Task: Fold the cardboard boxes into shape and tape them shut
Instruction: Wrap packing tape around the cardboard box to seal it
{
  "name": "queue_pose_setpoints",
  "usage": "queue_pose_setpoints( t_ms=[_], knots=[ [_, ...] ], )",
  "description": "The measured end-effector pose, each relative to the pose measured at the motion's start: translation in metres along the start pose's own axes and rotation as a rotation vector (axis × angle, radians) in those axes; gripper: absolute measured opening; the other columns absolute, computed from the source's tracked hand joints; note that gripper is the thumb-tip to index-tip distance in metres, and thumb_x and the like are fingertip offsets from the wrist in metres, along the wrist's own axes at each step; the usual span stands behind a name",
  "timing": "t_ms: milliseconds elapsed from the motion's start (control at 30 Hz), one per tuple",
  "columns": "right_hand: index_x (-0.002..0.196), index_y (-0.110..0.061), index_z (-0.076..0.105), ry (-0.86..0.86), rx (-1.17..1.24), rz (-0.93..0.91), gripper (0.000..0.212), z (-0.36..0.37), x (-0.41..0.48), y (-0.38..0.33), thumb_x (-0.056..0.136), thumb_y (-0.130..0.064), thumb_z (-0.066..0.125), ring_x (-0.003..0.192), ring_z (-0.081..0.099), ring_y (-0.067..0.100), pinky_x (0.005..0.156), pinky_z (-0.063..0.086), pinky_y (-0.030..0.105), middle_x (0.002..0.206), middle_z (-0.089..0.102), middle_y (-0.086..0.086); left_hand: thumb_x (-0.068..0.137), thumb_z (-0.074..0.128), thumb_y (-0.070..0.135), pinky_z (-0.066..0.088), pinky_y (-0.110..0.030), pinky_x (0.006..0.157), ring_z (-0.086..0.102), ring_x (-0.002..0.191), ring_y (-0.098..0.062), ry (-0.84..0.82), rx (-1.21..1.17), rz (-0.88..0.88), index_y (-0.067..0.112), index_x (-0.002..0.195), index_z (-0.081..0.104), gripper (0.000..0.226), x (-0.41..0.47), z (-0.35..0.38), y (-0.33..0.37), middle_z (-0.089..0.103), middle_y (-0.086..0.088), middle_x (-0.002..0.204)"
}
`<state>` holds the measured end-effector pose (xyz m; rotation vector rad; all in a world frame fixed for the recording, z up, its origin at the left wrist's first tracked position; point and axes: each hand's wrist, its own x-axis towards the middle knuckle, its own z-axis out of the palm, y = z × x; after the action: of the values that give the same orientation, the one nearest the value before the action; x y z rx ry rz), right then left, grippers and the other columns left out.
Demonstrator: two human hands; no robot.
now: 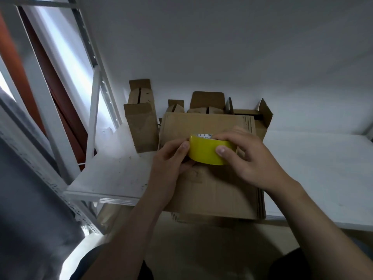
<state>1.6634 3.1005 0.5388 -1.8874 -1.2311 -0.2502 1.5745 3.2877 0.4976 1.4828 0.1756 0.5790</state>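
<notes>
While the right hand (248, 158) grips the yellow tape roll (207, 151) and the left hand (171, 160) pinches its left side, above the flat cardboard stack (218, 190) at the shelf's (113, 178) front edge, a carelessly peeled free end may split or re-stick.

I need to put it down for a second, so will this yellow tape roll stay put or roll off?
The yellow tape roll is round, so on its rim it would probably roll. Laid flat on the cardboard stack it should stay. The left hand and right hand hold it with fingertips, so it seems light.
</notes>
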Motion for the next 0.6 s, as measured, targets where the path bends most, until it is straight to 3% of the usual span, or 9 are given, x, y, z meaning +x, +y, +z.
queue_pose_setpoints(
  t_ms=[133, 233, 333, 467, 600],
  knots=[
    [0.122, -0.029, 0.062, 0.038, 0.045, -0.006, 0.027, 0.004, -0.002, 0.002, 0.102, -0.039, 0.046, 0.107, 0.055, 0.006, 0.082, 0.038, 0.010, 0.110, 0.059, -0.020, 0.101, 0.060, 0.022, 0.055, -0.012, 0.072, 0.068, 0.099, -0.001, -0.036, 0.029, -0.016, 0.015, 0.109, 0.074, 0.018, 0.003, -0.005, -0.001, 0.072, 0.002, 0.106],
    [0.121, -0.035, 0.059, 0.083, 0.155, 0.013, 0.022, 0.008, -0.004, 0.004, 0.102, -0.036, 0.047, 0.108, 0.058, 0.011, 0.081, 0.042, 0.013, 0.114, 0.061, -0.016, 0.101, 0.059, 0.029, 0.059, -0.024, 0.078, 0.069, 0.102, -0.007, -0.057, 0.006, -0.054, 0.023, 0.107, 0.076, 0.019, 0.004, -0.006, -0.003, 0.072, 0.007, 0.106],
    [0.120, -0.038, 0.055, 0.142, 0.227, 0.051, 0.020, 0.015, -0.006, 0.005, 0.102, -0.037, 0.047, 0.108, 0.058, 0.012, 0.081, 0.045, 0.016, 0.116, 0.059, -0.017, 0.101, 0.058, 0.041, 0.058, -0.036, 0.089, 0.067, 0.106, -0.007, -0.046, 0.152, -0.004, 0.036, 0.107, 0.075, 0.019, 0.003, -0.007, -0.009, 0.070, 0.012, 0.111],
    [0.120, -0.043, 0.052, 0.134, 0.227, 0.096, 0.021, 0.016, -0.007, 0.009, 0.103, -0.033, 0.045, 0.106, 0.056, 0.004, 0.079, 0.043, 0.010, 0.115, 0.056, -0.028, 0.093, 0.068, 0.037, 0.060, -0.033, 0.088, 0.069, 0.109, -0.013, -0.034, 0.018, -0.037, 0.022, 0.102, 0.079, 0.020, 0.003, -0.005, -0.009, 0.071, 0.007, 0.113],
    [0.126, -0.047, 0.049, 0.046, 0.161, 0.088, 0.027, 0.007, -0.002, 0.009, 0.106, -0.033, 0.039, 0.113, 0.054, 0.003, 0.084, 0.040, 0.009, 0.122, 0.053, -0.027, 0.094, 0.069, 0.025, 0.060, -0.030, 0.085, 0.071, 0.107, -0.016, -0.046, -0.122, -0.154, 0.010, 0.104, 0.077, 0.020, 0.007, -0.003, -0.003, 0.072, 0.001, 0.109]
  ],
)
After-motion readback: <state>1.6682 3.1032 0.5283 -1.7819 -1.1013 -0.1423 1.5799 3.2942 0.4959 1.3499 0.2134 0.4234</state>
